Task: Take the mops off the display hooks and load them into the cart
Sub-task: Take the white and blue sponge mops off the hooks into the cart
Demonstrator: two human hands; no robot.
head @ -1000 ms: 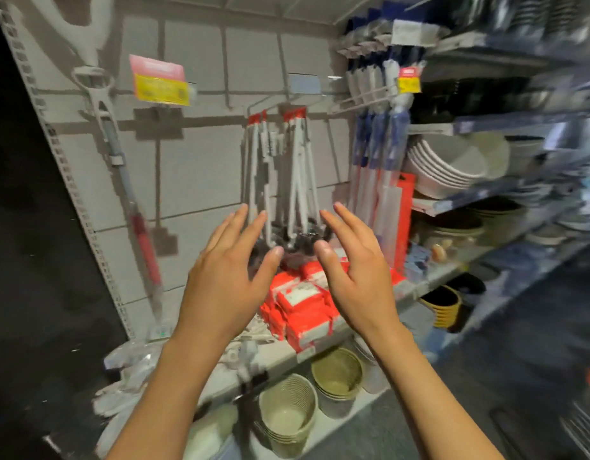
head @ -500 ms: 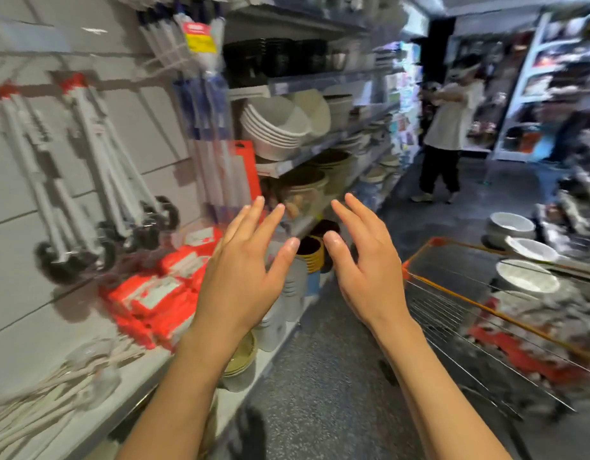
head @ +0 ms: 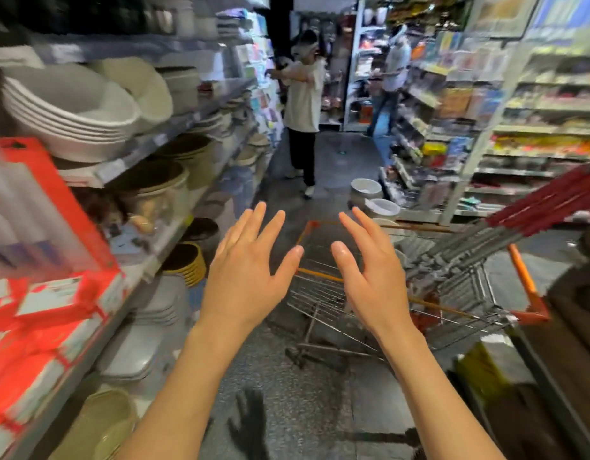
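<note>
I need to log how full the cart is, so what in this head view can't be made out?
- Cart contents: the left hand and right hand, both empty and open, cover part of the basket, and motion blur smears the rest.
- Long handles in the cart: their heads are blurred and their red ends are cut off by the right edge.
- Display hooks: outside the frame.

Both arms outstretched — left hand (head: 245, 277) and right hand (head: 370, 280) empty, fingers spread.
</note>
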